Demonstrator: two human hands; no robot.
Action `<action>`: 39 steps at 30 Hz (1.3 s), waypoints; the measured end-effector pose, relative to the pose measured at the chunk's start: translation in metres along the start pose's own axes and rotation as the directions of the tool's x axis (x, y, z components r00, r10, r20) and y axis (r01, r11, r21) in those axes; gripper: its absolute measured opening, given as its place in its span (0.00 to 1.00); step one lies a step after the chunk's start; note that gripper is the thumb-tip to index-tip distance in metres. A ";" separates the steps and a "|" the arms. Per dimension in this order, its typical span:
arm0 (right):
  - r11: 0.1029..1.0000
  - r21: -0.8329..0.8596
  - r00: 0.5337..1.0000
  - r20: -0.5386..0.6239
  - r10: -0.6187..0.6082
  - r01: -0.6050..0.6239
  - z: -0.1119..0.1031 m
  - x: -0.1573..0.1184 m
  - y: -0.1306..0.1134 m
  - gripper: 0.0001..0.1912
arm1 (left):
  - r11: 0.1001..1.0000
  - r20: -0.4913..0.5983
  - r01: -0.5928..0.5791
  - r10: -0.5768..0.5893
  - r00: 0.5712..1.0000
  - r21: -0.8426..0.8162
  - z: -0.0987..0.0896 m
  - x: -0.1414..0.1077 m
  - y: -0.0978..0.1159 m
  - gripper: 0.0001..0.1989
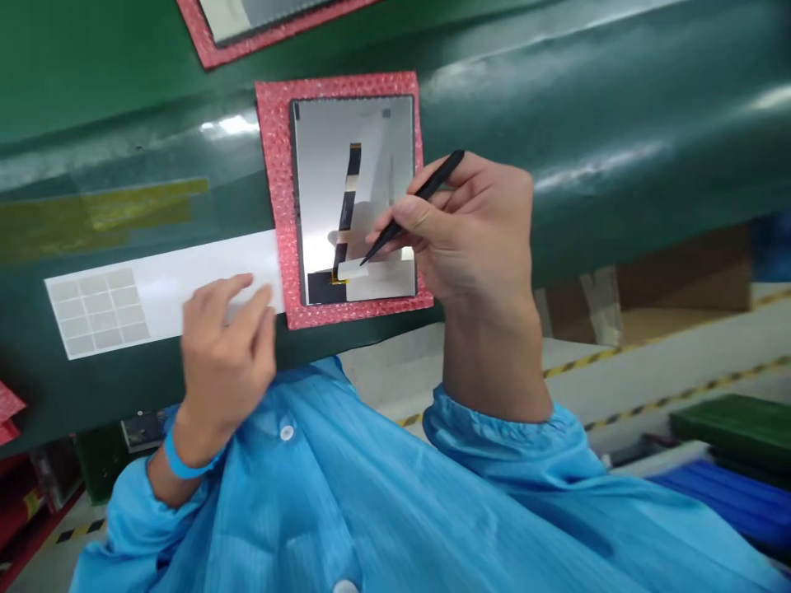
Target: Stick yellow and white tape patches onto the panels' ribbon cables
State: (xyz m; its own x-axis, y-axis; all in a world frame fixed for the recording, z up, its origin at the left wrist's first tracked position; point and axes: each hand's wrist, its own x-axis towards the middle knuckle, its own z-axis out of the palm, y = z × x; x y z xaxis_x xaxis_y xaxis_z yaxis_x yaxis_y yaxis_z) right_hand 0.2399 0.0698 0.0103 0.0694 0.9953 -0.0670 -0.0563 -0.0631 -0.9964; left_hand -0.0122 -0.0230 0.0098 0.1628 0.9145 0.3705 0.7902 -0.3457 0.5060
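My right hand point(479, 226) grips a pair of black tweezers point(411, 202). Their tip meets a pale strip point(374, 266) along the lower part of a display panel point(321, 177). That panel lies back side up on a pink bubble-wrap sheet point(278, 189), and a dark flex cable point(347, 210) runs up its middle. My left hand point(226, 342), fingers apart and holding nothing, is over a white backing sheet point(164, 288). Grey rectangular stickers point(99, 309) sit in rows on that sheet's left end. Whether my left fingertips touch the sheet, I cannot tell.
A second panel point(265, 12) on pink bubble wrap lies at the top edge. Yellow tape point(105, 216) is stuck to the green mat point(587, 140) at left. Beyond the bench's near edge are a cardboard box point(680, 288) and a green crate point(735, 428).
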 end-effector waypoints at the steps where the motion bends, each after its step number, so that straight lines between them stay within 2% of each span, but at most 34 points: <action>1: 1.000 -0.007 1.000 -0.001 0.008 -0.008 -0.002 0.000 0.002 0.21 | 0.999 0.017 -0.015 0.016 1.000 -0.036 0.014 0.004 0.012 0.13; 4: 1.000 0.002 1.000 -0.001 0.018 -0.018 -0.002 -0.003 0.008 0.20 | 0.999 0.064 -0.027 0.029 0.998 -0.032 0.046 0.011 0.033 0.13; 7: 1.000 0.011 0.999 -0.023 0.028 -0.028 0.001 -0.006 0.010 0.18 | 0.999 0.096 -0.028 0.027 0.995 0.018 0.056 0.013 0.035 0.13; 12: 0.997 -0.069 0.999 -0.042 0.026 -0.029 0.004 -0.011 0.007 0.14 | 0.999 0.111 -0.038 0.038 0.993 0.002 0.050 0.013 0.032 0.15; 21: 0.979 -0.202 0.998 -0.061 0.013 -0.025 0.005 -0.016 0.002 0.13 | 1.000 0.165 0.021 -0.020 0.986 0.002 0.045 0.013 0.036 0.16; 39: 0.969 -0.248 0.996 -0.080 -0.025 0.004 0.008 -0.019 -0.001 0.13 | 0.998 0.167 -0.043 0.033 0.985 0.055 0.043 0.016 0.036 0.15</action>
State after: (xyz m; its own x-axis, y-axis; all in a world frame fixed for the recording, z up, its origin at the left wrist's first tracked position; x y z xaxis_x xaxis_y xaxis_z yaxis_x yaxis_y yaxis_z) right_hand 0.2303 0.0511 0.0133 0.1503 0.9876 -0.0464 0.1923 -0.0752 -0.9785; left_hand 0.0444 -0.0119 0.0001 0.2853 0.9247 0.2522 0.8139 -0.3727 0.4457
